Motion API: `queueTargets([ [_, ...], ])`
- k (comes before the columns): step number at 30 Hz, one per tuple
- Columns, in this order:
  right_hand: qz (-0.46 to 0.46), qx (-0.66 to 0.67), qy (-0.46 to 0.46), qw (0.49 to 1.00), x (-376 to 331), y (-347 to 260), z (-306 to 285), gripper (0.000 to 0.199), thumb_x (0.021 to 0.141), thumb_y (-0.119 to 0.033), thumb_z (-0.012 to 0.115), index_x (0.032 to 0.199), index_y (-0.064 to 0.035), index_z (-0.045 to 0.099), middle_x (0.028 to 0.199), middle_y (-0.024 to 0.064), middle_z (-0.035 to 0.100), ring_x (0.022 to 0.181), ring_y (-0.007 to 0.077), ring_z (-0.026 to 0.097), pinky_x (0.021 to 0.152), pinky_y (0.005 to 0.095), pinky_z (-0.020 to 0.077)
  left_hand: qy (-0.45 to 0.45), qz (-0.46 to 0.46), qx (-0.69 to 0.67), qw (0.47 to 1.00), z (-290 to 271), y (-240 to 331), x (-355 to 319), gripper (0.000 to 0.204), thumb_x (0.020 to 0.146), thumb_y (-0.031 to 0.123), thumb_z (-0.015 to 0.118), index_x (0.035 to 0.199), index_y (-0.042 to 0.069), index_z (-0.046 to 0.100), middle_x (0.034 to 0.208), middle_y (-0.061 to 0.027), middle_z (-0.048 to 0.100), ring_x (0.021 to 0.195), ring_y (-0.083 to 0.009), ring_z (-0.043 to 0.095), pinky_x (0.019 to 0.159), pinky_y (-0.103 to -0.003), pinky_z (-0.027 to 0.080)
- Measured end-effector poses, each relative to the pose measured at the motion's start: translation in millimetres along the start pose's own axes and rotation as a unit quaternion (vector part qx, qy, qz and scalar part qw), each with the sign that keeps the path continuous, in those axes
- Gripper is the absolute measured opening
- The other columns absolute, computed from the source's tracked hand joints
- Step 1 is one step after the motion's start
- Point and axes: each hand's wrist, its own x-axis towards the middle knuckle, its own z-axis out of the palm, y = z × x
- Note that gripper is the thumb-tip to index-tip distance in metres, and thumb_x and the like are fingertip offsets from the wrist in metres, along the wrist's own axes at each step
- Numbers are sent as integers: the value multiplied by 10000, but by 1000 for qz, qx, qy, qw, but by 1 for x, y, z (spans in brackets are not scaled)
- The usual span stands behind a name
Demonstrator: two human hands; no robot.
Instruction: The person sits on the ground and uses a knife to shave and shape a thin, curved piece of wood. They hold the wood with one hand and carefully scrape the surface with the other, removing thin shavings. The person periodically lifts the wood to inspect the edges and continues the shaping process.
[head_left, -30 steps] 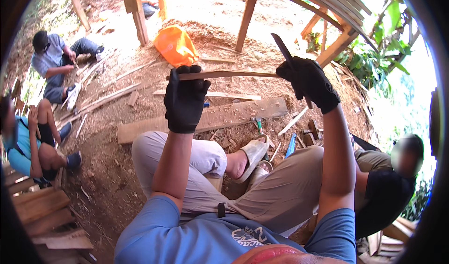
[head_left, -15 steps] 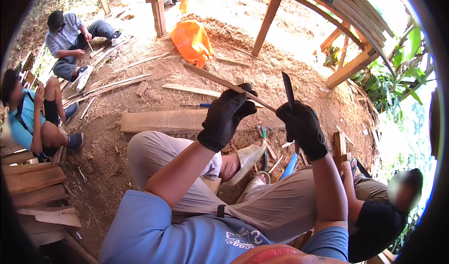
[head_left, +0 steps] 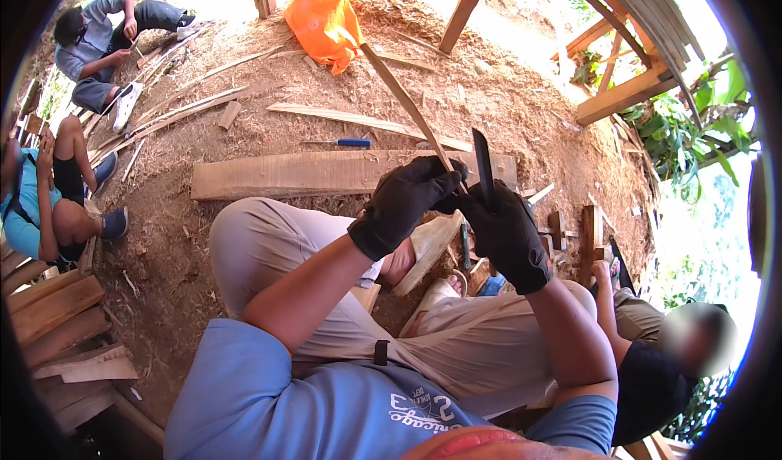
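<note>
A: Left hand first, pls. What's it doing?

B: The left hand [head_left: 403,203], black-gloved, is gripping the near end of a thin wooden strip [head_left: 407,105]. The strip is slanting up and away from both hands; its far end is overlapping the orange bag [head_left: 324,24] in view, can't tell if touching.

A: And the right?

B: The right hand [head_left: 509,236] is clenching a knife [head_left: 482,162], dark blade pointing up just beside the strip. The glove's hiding the handle; can't tell if those fingers are also touching the strip.

A: How's the strip handling?

B: Looking light, prob. fairly stiff w/ some give, since it's curving a bit. Prob. not v. slippery thru gloves, but risking a split if forced. Best hold: near end, fingers sitting clear of the blade.

A: Surface + space?

B: L to R: stacked boards [head_left: 61,313] are lying well left of the hands, co-workers [head_left: 65,215] sitting beyond them. A thick plank [head_left: 285,176] is lying just past the left hand, a blue-handled screwdriver [head_left: 353,143] resting beyond. The dirt ground [head_left: 175,244] is carrying shavings + offcuts. Right of the right hand, a black-shirted co-worker [head_left: 656,391] is sitting near.
</note>
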Motion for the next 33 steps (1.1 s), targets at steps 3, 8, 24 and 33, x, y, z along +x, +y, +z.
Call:
queueTargets([
  [3,-142,-68,-39,987,6,0,4,214,1008,-204,595,1118,-49,693,890,158,623,817,321,638,679,438,487,25,5,66,997,-4,-2,-1,233,1065,172,607,1178,-19,678,990,-79,718,902,-156,712,813,-294,581],
  [8,-139,-82,-6,987,28,10,0,219,995,-150,575,1150,-29,671,987,203,657,882,368,666,732,442,526,24,-44,-38,998,-22,-5,4,275,1065,185,590,1228,-21,674,992,-82,726,901,-164,720,820,-300,589],
  [24,93,32,32,995,34,14,-1,370,988,-275,627,1195,26,690,826,109,675,688,167,662,639,356,524,-135,-109,18,985,-23,-32,14,363,1007,232,681,1251,-36,676,1057,-73,721,946,-115,662,846,-297,532],
  [33,134,146,74,977,31,34,-7,472,991,-373,627,1259,12,681,670,30,604,530,108,571,508,295,444,-169,-107,36,979,-23,-34,2,337,1049,248,608,1256,-3,697,1011,-29,679,965,-110,622,908,-290,504],
])
